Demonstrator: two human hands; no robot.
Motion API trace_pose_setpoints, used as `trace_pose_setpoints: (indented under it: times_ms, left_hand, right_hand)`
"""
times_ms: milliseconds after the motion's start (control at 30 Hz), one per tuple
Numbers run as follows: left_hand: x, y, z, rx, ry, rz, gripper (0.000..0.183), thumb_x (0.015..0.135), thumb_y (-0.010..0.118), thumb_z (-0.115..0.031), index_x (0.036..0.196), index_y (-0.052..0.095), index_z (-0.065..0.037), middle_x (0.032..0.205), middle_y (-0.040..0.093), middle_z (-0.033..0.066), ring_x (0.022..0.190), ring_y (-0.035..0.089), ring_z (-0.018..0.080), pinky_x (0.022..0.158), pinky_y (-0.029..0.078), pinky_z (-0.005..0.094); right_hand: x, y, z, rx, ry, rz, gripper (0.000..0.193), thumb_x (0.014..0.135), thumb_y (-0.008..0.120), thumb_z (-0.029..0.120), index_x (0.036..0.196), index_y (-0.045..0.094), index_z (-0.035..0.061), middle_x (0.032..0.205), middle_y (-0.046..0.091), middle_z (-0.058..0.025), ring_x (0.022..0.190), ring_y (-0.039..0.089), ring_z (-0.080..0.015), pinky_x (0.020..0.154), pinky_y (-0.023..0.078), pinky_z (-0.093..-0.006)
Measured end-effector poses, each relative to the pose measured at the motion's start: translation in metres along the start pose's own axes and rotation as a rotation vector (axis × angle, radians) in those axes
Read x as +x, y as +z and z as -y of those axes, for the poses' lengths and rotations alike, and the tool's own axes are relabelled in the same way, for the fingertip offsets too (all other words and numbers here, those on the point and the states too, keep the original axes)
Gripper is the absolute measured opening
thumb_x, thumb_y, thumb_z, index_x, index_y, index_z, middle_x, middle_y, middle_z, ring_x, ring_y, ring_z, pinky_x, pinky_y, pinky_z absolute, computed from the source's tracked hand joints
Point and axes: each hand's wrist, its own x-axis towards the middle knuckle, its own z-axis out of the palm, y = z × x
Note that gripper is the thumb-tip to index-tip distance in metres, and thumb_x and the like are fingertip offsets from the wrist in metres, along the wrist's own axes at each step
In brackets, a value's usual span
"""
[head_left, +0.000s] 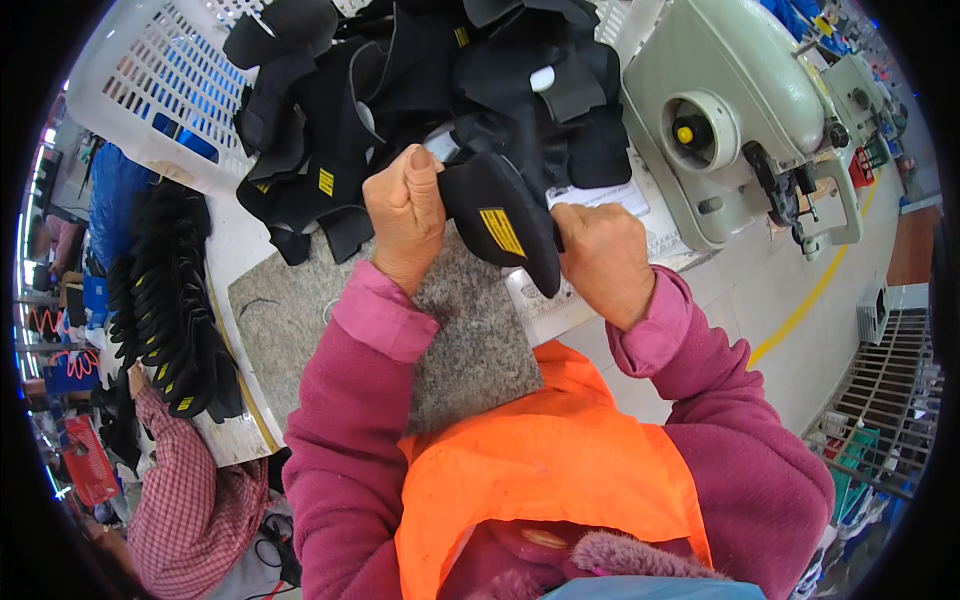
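A black padded shoe upper (500, 222) with a yellow label is stretched between my two hands, above the worktable. My left hand (405, 205) is closed in a fist round its left end, thumb on top. On the other end my right hand (605, 255) is clenched, with the fingers curled over the edge. Just beyond lies a loose heap of black fabric pieces (400, 85), some with the same yellow label. Below my left hand a grey speckled mat (290, 320) covers part of the table.
A white perforated basket (150, 100) stands behind the heap on the left. At the right is a pale green sewing machine (730, 110). A long row of stacked black uppers (175, 300) lies at the left, near a co-worker's checked sleeve (180, 490).
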Motion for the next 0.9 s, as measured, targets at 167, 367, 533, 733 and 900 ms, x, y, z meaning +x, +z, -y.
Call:
trace_pose_setpoints:
  times_ms: [167,367,533,733,900]
  left_hand:
    - [-0.002,0.019,0.003,0.168,0.289,0.16,0.044,0.104,0.044,-0.025,0.071,0.054,0.002,0.058,0.048,0.0149,0.05,0.048,0.0263,0.051,0.04,0.0355]
    - [0.008,-0.005,0.014,-0.148,-0.139,0.155,0.026,0.093,0.055,-0.021,0.083,0.06,0.002,0.069,0.065,0.0124,0.06,0.063,0.0174,0.056,0.047,0.0327]
    - [-0.002,0.012,0.029,0.232,0.05,0.329,0.023,0.089,0.055,-0.015,0.078,0.059,0.005,0.071,0.061,0.0193,0.064,0.059,0.0288,0.06,0.046,0.0368]
    - [-0.003,0.012,0.028,-0.18,-0.115,0.21,0.047,0.106,0.04,-0.026,0.076,0.056,0.006,0.06,0.057,0.0147,0.053,0.049,0.0149,0.052,0.04,0.0346]
    - [-0.017,0.022,0.022,0.218,0.158,0.199,0.05,0.106,0.037,-0.029,0.074,0.053,0.006,0.058,0.053,0.0122,0.053,0.047,0.0154,0.052,0.038,0.0372]
  right_hand:
    - [0.001,-0.001,0.012,0.105,-0.072,0.173,0.009,0.074,0.064,0.014,0.077,0.06,0.0069,0.066,0.064,-0.0105,0.059,0.065,-0.0293,0.055,0.05,-0.04]
    - [0.008,-0.034,-0.001,0.067,-0.035,0.142,0.018,0.069,0.074,0.019,0.078,0.064,0.0074,0.069,0.063,-0.0124,0.068,0.063,-0.0343,0.06,0.049,-0.0447]
    - [0.014,-0.026,0.01,0.037,-0.114,0.214,0.019,0.074,0.072,0.026,0.074,0.066,0.0076,0.065,0.064,-0.0125,0.059,0.063,-0.0338,0.056,0.051,-0.0433]
    - [0.003,-0.043,-0.002,-0.098,-0.11,0.012,0.024,0.073,0.074,0.028,0.072,0.065,0.0063,0.064,0.064,-0.0094,0.063,0.064,-0.0316,0.061,0.052,-0.0412]
    - [-0.001,-0.029,0.011,-0.016,-0.159,0.238,0.022,0.074,0.073,0.028,0.069,0.066,0.0074,0.069,0.063,-0.0068,0.068,0.063,-0.0273,0.069,0.05,-0.0376]
